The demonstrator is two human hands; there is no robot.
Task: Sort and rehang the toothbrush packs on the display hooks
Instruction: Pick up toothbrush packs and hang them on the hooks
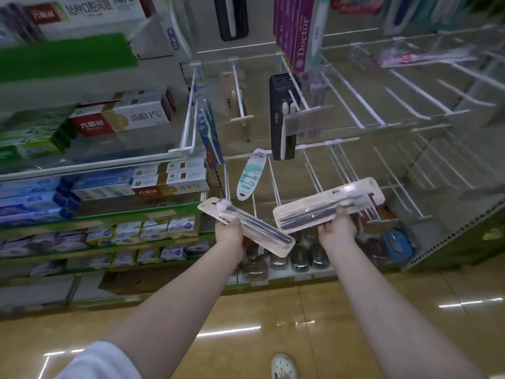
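My left hand point(229, 233) grips a beige toothbrush pack point(262, 236) with a dark brush, tilted down to the right. My right hand point(338, 228) holds a second beige pack point(314, 207) of the same kind, lying almost level with its hang hole to the right. Both are held in front of the lower white display hooks point(276, 184). A black toothbrush pack point(281, 119) hangs on a hook above, a teal-and-white pack point(250, 175) hangs lower left of it, and a blue pack point(209, 129) hangs at the left. Purple packs point(296, 31) hang at the top.
Many bare white hooks point(410, 105) stick out to the right, with a pink pack point(415, 57) lying across the upper ones. Toothpaste boxes point(123, 119) fill green shelves on the left. Dark soap boxes point(300, 258) sit on the bottom shelf. My shoe point(283, 366) stands on the glossy floor.
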